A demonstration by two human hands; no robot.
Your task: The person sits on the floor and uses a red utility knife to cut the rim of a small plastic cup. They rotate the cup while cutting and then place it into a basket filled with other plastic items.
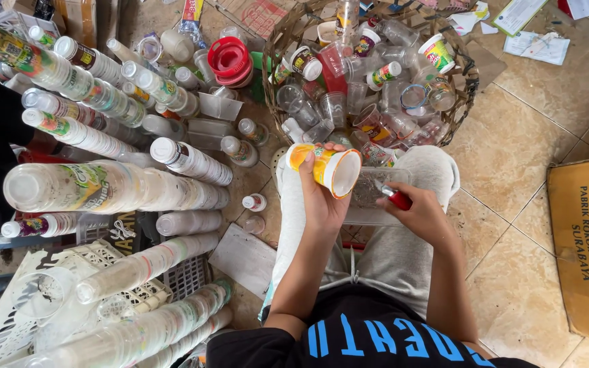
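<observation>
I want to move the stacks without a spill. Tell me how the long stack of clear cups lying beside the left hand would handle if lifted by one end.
The stack of clear cups would probably sag or pull apart, since it is many nested cups. It looks light, being thin plastic. Lying on its side, it may roll if pushed.

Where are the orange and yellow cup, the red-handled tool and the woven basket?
orange and yellow cup (322, 165): head view, on its printed side wall.
red-handled tool (399, 200): head view, on its red handle.
woven basket (468, 85): head view, on its right rim.
</observation>
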